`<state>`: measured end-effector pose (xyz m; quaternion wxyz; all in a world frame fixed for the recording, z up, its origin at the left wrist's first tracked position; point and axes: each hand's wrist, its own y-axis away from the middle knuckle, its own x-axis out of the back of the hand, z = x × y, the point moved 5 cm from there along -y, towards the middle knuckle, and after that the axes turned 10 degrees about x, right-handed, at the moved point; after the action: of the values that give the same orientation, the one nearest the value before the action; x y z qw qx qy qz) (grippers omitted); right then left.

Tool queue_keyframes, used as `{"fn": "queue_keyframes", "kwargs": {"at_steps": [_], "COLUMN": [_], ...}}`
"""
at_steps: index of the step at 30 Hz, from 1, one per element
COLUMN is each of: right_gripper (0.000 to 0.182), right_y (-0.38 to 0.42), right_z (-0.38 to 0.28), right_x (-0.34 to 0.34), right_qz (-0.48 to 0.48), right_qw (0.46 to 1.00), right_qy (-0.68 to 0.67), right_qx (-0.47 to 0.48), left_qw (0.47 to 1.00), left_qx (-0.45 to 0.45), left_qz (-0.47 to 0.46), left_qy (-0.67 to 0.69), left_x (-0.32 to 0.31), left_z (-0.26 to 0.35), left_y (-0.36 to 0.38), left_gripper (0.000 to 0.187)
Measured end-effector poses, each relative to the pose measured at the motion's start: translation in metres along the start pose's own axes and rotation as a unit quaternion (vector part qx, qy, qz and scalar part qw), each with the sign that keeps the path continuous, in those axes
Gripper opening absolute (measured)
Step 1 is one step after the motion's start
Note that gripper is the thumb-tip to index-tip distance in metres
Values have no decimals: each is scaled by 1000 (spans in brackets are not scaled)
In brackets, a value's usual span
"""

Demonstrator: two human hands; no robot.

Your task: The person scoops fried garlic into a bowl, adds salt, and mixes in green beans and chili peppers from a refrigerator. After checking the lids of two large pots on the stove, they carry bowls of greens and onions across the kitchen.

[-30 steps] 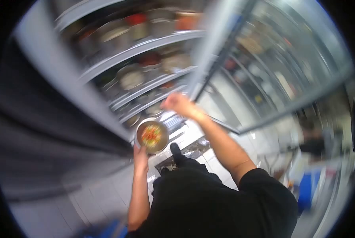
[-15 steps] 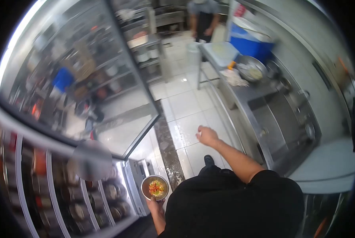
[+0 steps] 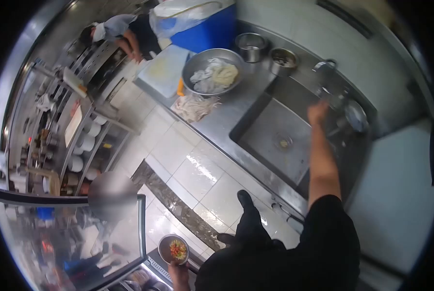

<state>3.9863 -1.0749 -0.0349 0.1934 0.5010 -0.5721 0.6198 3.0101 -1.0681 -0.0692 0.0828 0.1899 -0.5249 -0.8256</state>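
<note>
A small metal bowl (image 3: 166, 248) with chopped red, yellow and green pieces is gripped at its rim by my left hand (image 3: 179, 274), low in the view beside the open glass door (image 3: 141, 228). My right hand (image 3: 318, 112) reaches over the sink (image 3: 280, 136), close to the faucet (image 3: 325, 65). Motion blur smears its fingers, so whether it holds anything cannot be told. A round metal lid or pan (image 3: 356, 116) lies to the right of that hand.
Left of the sink, the steel counter holds a large bowl with cloths (image 3: 213, 77), a rag (image 3: 195, 107), a white board (image 3: 164, 70), two metal pots and a blue cooler (image 3: 204, 30). A person (image 3: 124, 36) bends beyond it. A floor drain (image 3: 178, 208) crosses the tiles.
The view has turned right toward the sink. My right hand has moved from above the floor to over the sink. My left hand still holds the bowl. The other person now bends down.
</note>
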Motion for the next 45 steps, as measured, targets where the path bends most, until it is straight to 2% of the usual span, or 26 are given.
{"fn": "queue_keyframes", "kwargs": {"at_steps": [2,3,5,7,9,10,11,12,14,15,17,19,21,22,24,25,26,27,29,31,33,36,38,39,42,45], "right_gripper": [40,41,46,72,74,71,68,60,45,38,25,21,23,25,35,49,57,59,56,49,41,34,35,36,37,42], "right_y": [-33,-39,-35,-19,-8,-5,-23,-25,-33,-39,-44,-64,-80,-76,-76,-95,-92,-96,-94,-105,-131,-141,-132,-124,-72,-1], "right_z": [25,27,34,89,74,67,51,31,-12,-14,-2,-11,-1,33,46,107,125,144,150,171,190,175,155,146,81,30], "right_x": [-49,-70,-80,-144,-109,-98,-89,-71,-38,-55,-115,-115,-130,-145,-98,-154,-141,-146,-183,-231,-229,-188,-157,-136,-60,-26], "right_qz": [-179,-266,-256,-209,-186,-157,-129,-148,-185,-191,-193,-201,-183,-159,-43,37,34,128,-8,-137,-291,-264,-308,-325,-96,-228], "right_qw": [966,893,811,931,975,983,989,988,983,968,869,820,757,719,910,964,990,992,900,728,714,655,656,657,765,815], "right_qy": [181,328,434,257,98,74,52,33,-7,-155,-433,-510,-598,-642,-413,-251,-133,24,-376,-569,-524,-616,-565,-539,-547,-492], "right_qx": [52,157,297,152,70,60,57,39,6,-47,-144,-164,-187,-213,-25,76,-15,3,-221,-357,-362,-350,-394,-415,-328,-205], "left_qw": [996,991,989,979,953,986,907,761,677,780,815,705,949,927,770,900,976,992,990,987,917,940,986,987,989,994], "left_qx": [-7,-13,-28,-46,-74,-49,-96,-139,-169,-163,-170,-194,-125,-162,-203,-127,-70,-32,-27,-44,-182,-153,-23,-19,6,10], "left_qz": [69,103,92,72,54,54,106,148,157,124,96,113,76,71,115,97,104,97,118,132,119,146,163,161,143,103], "left_qy": [-64,-90,-114,-185,-290,-148,-395,-616,-699,-592,-545,-673,-279,-330,-594,-406,-179,-68,-68,-78,-336,-269,-12,-1,28,45], "left_x": [-49,-68,-103,-126,-144,-165,-190,-204,-200,-176,-190,-269,-205,-171,-188,-198,-206,-202,-183,-171,-60,-27,-62,-57,-30,-7], "left_z": [13,21,34,46,59,63,75,81,82,77,71,76,55,53,49,50,50,44,37,36,8,2,13,12,4,5], "left_y": [7,8,9,-4,-15,-8,6,10,-4,-34,-38,15,-49,-75,-45,-32,-18,-11,2,17,-30,-15,28,26,6,-17], "left_gripper": [47,46,43,42,43,34,31,28,28,31,35,43,35,33,28,33,38,39,41,38,41,41,42,42,46,49]}}
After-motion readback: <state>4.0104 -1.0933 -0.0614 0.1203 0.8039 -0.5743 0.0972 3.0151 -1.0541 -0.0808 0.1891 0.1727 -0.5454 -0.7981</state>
